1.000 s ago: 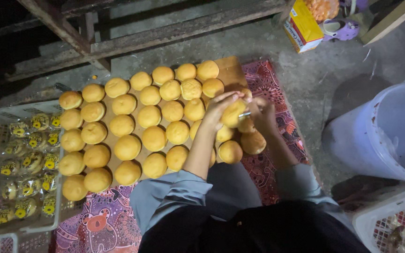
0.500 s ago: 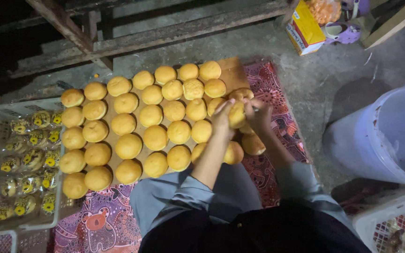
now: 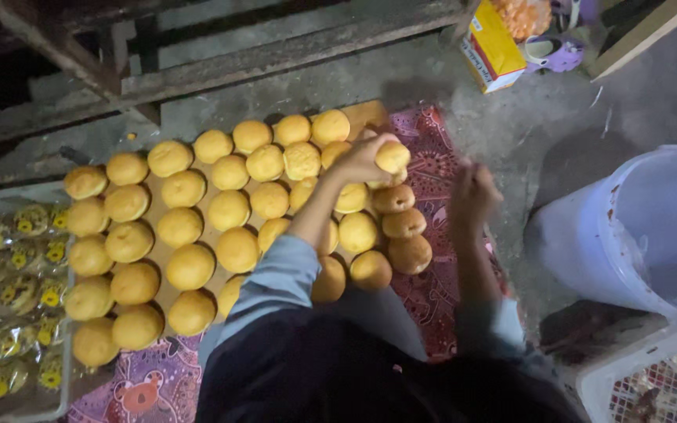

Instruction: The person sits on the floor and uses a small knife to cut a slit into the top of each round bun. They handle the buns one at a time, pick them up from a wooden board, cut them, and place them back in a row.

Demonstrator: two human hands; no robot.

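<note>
Round golden bun: at the wooden board's far right corner, pinched in the left hand. Likely light, soft, easily dented; best held by its sides. Right hand: blurred beside the board, grip indiscernible.

- The scene is dim, with the frame's edges sinking into dark.
- Warm light falls from above on the buns, which are the brightest and sharpest things in view.
- The top left under the wooden beams is near black, detail lost.
- The right hand is smeared by motion blur; the left hand is softer than the buns but readable.
- The dark clothing at the bottom is a shapeless shadow.
- The pale bucket shows a soft sheen and grainy noise.
</note>
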